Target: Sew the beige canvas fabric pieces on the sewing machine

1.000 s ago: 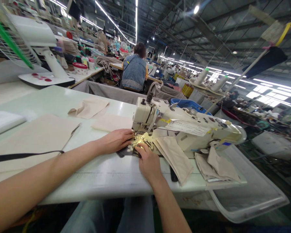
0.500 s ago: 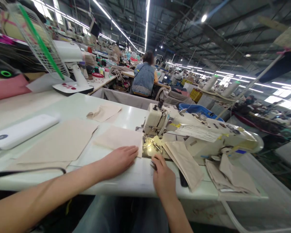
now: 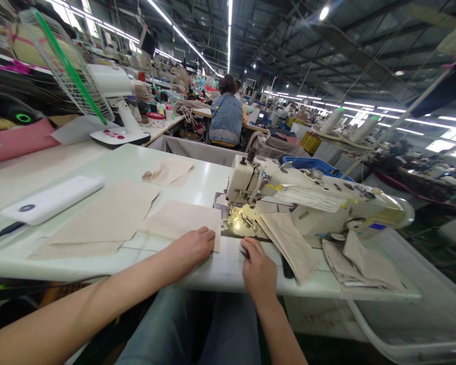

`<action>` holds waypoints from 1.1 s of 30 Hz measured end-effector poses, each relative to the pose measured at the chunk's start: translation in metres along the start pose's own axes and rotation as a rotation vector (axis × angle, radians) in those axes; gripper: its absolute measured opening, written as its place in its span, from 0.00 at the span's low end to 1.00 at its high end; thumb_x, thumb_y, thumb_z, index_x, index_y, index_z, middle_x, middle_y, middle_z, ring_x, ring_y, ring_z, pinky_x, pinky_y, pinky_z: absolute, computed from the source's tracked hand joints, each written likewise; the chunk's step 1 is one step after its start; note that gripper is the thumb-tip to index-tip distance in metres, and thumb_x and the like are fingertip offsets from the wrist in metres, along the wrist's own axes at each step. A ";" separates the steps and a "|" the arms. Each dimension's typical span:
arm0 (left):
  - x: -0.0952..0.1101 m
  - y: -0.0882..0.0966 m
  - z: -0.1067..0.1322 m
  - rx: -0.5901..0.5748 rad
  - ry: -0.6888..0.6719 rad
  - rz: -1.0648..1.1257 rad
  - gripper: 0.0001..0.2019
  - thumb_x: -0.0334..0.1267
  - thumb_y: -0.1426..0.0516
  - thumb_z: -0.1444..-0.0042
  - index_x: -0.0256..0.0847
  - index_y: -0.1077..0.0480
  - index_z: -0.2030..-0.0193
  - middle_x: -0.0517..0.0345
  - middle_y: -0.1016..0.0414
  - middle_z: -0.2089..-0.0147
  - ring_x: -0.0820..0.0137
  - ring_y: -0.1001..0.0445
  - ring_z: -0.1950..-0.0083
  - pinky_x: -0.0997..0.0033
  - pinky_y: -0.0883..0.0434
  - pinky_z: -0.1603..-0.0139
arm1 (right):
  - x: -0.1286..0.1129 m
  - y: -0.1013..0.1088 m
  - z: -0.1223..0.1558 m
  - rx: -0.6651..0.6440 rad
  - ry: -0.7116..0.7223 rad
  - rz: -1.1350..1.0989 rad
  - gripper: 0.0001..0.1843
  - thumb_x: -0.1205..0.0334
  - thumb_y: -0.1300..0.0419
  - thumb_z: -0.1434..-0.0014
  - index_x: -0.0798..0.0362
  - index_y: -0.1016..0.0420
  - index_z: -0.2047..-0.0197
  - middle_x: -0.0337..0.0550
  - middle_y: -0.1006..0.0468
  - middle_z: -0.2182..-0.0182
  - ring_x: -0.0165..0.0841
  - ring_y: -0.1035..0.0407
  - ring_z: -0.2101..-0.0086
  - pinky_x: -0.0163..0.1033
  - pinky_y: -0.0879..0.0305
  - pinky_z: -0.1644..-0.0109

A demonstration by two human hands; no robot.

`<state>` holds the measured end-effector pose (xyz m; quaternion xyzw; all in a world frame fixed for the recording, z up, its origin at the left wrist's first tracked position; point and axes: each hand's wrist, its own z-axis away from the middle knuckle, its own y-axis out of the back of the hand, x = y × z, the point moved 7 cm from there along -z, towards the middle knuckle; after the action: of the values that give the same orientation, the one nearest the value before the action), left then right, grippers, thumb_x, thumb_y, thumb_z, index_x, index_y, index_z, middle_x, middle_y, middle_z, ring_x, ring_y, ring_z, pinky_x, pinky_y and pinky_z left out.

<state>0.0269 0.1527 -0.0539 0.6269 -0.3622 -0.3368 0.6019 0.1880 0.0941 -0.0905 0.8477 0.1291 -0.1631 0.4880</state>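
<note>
To your left, you have a white fan (image 3: 110,80) with a green rim, and a pink bundle (image 3: 25,143) nearer the edge of view. A slim white device (image 3: 61,196) with a dark cable lies on your bench (image 3: 125,163). Ahead of you, a person in a denim vest (image 3: 226,120) sits facing away, right of a red-and-white tub (image 3: 155,120). Further right you see a blue basket (image 3: 317,166); a clear plastic bin (image 3: 410,309) sits low beside you. Strip lights (image 3: 230,35) run overhead.

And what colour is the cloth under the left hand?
The cloth is beige, seen best in the head view.
</note>
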 end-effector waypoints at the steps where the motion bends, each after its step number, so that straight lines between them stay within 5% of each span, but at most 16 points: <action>1: 0.001 0.000 -0.001 -0.004 0.002 -0.020 0.09 0.22 0.44 0.42 0.34 0.24 0.59 0.46 0.22 0.56 0.61 0.25 0.55 0.63 0.26 0.52 | 0.000 0.000 0.000 0.009 0.000 -0.002 0.27 0.77 0.48 0.47 0.48 0.21 0.49 0.41 0.19 0.46 0.37 0.22 0.52 0.35 0.26 0.54; 9: -0.008 -0.005 -0.005 0.109 0.123 -0.056 0.08 0.30 0.47 0.35 0.36 0.26 0.57 0.44 0.21 0.53 0.56 0.24 0.50 0.57 0.24 0.52 | -0.002 -0.001 -0.001 0.032 0.030 0.004 0.27 0.77 0.49 0.48 0.49 0.21 0.51 0.41 0.18 0.47 0.36 0.21 0.53 0.35 0.26 0.53; 12: -0.015 0.018 0.000 0.184 0.200 0.060 0.10 0.31 0.49 0.35 0.39 0.26 0.57 0.47 0.20 0.56 0.58 0.22 0.53 0.59 0.24 0.54 | 0.000 -0.002 0.000 0.055 0.025 -0.005 0.27 0.78 0.49 0.48 0.49 0.21 0.51 0.40 0.18 0.47 0.36 0.21 0.53 0.35 0.27 0.52; 14: -0.026 0.054 0.011 0.369 0.314 0.220 0.12 0.36 0.51 0.33 0.41 0.26 0.56 0.51 0.19 0.58 0.61 0.21 0.56 0.61 0.24 0.54 | 0.001 -0.004 0.001 0.064 0.019 -0.014 0.27 0.78 0.49 0.48 0.48 0.21 0.51 0.40 0.19 0.47 0.35 0.21 0.53 0.35 0.27 0.51; 17: -0.060 0.110 0.050 0.860 0.646 0.477 0.13 0.45 0.51 0.34 0.43 0.28 0.57 0.57 0.20 0.62 0.64 0.22 0.61 0.65 0.25 0.58 | 0.002 -0.007 0.003 0.061 0.006 -0.020 0.27 0.79 0.48 0.48 0.48 0.21 0.51 0.40 0.19 0.47 0.34 0.21 0.54 0.33 0.28 0.52; 20: -0.097 0.107 0.076 1.106 0.904 0.833 0.14 0.47 0.49 0.37 0.42 0.30 0.53 0.56 0.20 0.59 0.63 0.20 0.59 0.63 0.23 0.58 | 0.002 -0.007 0.003 0.054 -0.015 -0.015 0.27 0.78 0.48 0.47 0.48 0.21 0.51 0.40 0.19 0.47 0.34 0.21 0.54 0.33 0.28 0.52; 22: -0.115 0.085 0.078 1.089 0.960 0.933 0.17 0.47 0.51 0.37 0.39 0.32 0.49 0.50 0.19 0.59 0.58 0.19 0.59 0.57 0.21 0.61 | 0.002 -0.006 0.002 0.044 -0.023 -0.015 0.27 0.78 0.48 0.47 0.47 0.21 0.51 0.40 0.19 0.46 0.34 0.22 0.53 0.34 0.27 0.51; 24: -0.125 0.062 0.081 1.065 0.962 0.877 0.21 0.43 0.47 0.40 0.38 0.35 0.42 0.42 0.21 0.48 0.52 0.21 0.45 0.49 0.21 0.50 | 0.003 -0.004 0.001 0.024 -0.026 -0.026 0.27 0.78 0.49 0.47 0.47 0.21 0.50 0.40 0.19 0.46 0.35 0.22 0.52 0.35 0.27 0.50; 26: -0.126 0.048 0.082 0.991 0.878 0.668 0.27 0.37 0.45 0.43 0.39 0.37 0.36 0.37 0.30 0.34 0.48 0.34 0.30 0.40 0.29 0.36 | 0.005 -0.002 0.000 -0.001 -0.023 -0.047 0.26 0.77 0.48 0.46 0.47 0.21 0.50 0.41 0.20 0.45 0.35 0.22 0.50 0.35 0.27 0.50; 28: -0.112 0.037 0.069 0.732 0.624 0.416 0.26 0.33 0.48 0.42 0.40 0.34 0.35 0.41 0.35 0.28 0.51 0.42 0.25 0.39 0.37 0.29 | 0.006 -0.001 -0.001 -0.026 -0.023 -0.075 0.25 0.76 0.48 0.44 0.47 0.21 0.49 0.41 0.20 0.45 0.35 0.23 0.50 0.35 0.27 0.49; 30: -0.090 0.022 0.055 0.392 0.330 0.264 0.24 0.30 0.53 0.39 0.41 0.28 0.39 0.46 0.31 0.31 0.56 0.38 0.27 0.44 0.36 0.29 | 0.008 0.001 -0.002 -0.032 -0.045 -0.105 0.23 0.74 0.48 0.43 0.47 0.21 0.49 0.41 0.19 0.46 0.35 0.23 0.49 0.36 0.27 0.49; 33: -0.069 0.012 0.051 0.118 0.166 0.192 0.22 0.30 0.55 0.35 0.41 0.24 0.44 0.48 0.24 0.37 0.58 0.28 0.34 0.51 0.31 0.32 | 0.008 0.005 -0.004 -0.019 -0.107 -0.166 0.21 0.71 0.49 0.40 0.48 0.20 0.50 0.41 0.19 0.47 0.35 0.24 0.49 0.37 0.28 0.48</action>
<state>-0.0528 0.1861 -0.0454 0.6496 -0.3884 -0.2027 0.6213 0.1985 0.0957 -0.0876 0.8194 0.1741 -0.2470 0.4871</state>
